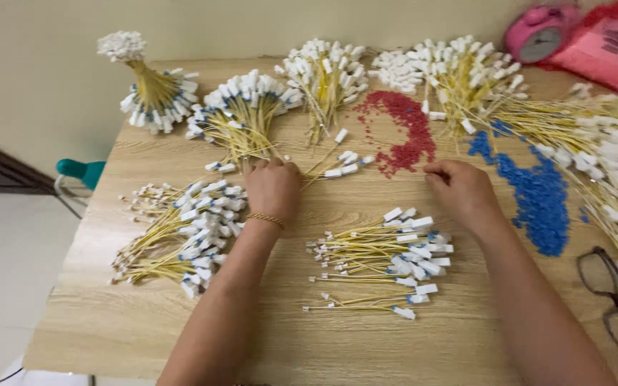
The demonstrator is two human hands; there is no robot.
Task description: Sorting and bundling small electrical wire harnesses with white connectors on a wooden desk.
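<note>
The wooden table (366,343) fills the frame. At centre, a few yellow cables (337,168) lie left-right between the hands, the curled left hand (273,187) pinching them (grip partly hidden); right hand (463,191), curled, seemingly empty, rests farther off.

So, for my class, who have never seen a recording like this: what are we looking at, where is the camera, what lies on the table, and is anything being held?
There is no machine here: a person works with two bare hands, filmed by a camera worn on the head and looking down. The left hand, with a thin bracelet, rests by a few loose yellow cables; the right hand sits curled beside a pile of red beads. Whether either grip holds something is hidden by the fingers. The wooden table also carries a pile of blue beads, many bundles of yellow cables with white ends, one bundle lying between the arms, a pair of glasses and a pink clock.
</note>
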